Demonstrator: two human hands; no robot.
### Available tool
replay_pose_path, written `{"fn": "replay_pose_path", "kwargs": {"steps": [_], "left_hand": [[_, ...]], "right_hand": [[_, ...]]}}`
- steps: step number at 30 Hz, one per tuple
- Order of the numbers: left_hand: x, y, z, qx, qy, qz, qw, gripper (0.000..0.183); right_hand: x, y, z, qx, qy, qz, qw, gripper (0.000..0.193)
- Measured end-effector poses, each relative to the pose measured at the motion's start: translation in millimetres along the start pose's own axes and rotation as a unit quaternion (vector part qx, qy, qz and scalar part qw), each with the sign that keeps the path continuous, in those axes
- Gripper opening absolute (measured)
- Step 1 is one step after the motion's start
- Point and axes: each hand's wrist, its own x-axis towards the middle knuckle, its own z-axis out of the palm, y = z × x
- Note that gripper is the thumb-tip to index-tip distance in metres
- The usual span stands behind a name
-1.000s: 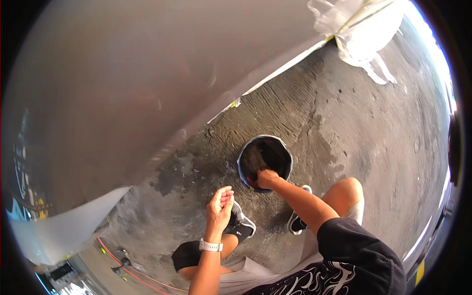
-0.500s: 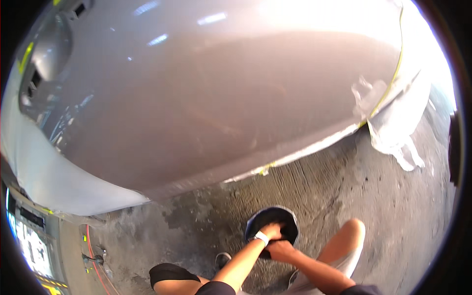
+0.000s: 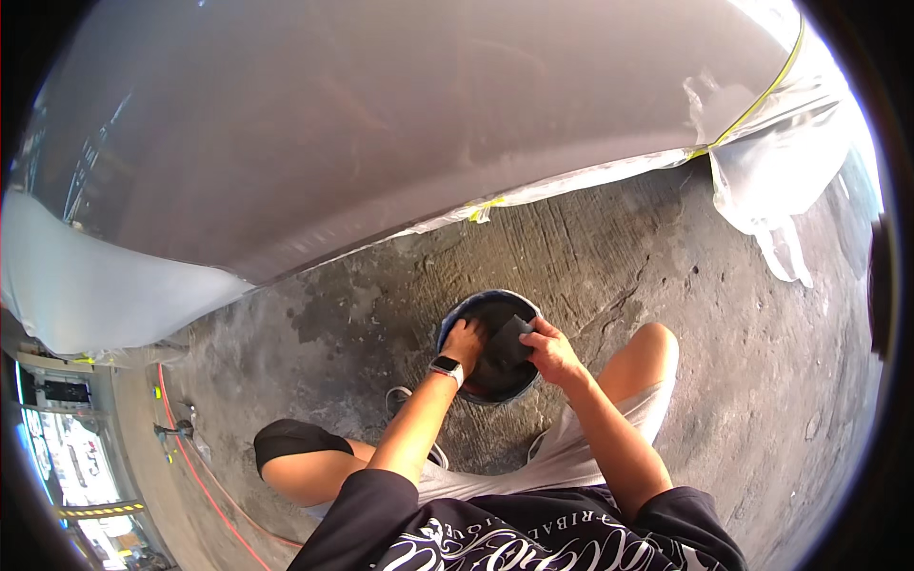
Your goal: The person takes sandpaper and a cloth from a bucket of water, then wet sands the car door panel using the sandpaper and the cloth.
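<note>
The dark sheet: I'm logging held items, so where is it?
In the head view, the dark sheet is in the right hand, over the right half of the bucket, right of the left hand.

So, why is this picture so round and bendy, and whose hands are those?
There's no robot here, just a person's two bare hands. The camera sits on that person's head, looking down through a wide lens that bends straight edges. The left hand, with a smartwatch on its wrist, reaches into a dark bucket; what it touches is hidden. The right hand pinches a small dark sheet at the bucket's mouth. The bucket stands on rough concrete floor, near a big grey panel, probably a car's, edged with plastic sheeting.
</note>
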Motion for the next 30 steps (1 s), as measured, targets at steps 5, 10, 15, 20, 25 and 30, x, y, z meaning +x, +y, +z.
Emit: {"fn": "replay_pose_path", "kwargs": {"steps": [5,10,15,20,25,30], "left_hand": [[14.1,2.7,-7.0,-0.045,-0.102,-0.02,0.994,0.024],[-28.6,-15.9,-34.0,-0.203,0.124,-0.118,0.964,0.013],[-73.8,-46.8,-78.6,-0.435,0.212,-0.175,0.858,0.023],[-93.9,-58.1,-75.4,-0.777,0.348,-0.138,0.506,0.027],[-86.7,-23.1,-50.1,-0.956,0.277,-0.054,0.082,0.039],[-54.6,27.8,-40.2,-0.967,0.241,-0.083,0.027,0.033]], "right_hand": [[8.4,5.7,-9.9,0.057,-0.004,-0.006,0.998,0.015],[14.4,16.8,-18.2,0.03,0.01,-0.02,0.999,0.024],[7.9,14.5,-16.3,0.081,0.028,-0.05,0.995,0.025],[-3.3,5.1,-11.6,0.112,0.059,-0.064,0.99,0.018],[-6.1,4.4,12.6,-0.024,0.054,-0.058,0.997,0.029],[-4.0,25.6,28.1,0.077,-0.085,-0.016,0.993,0.023]]}}
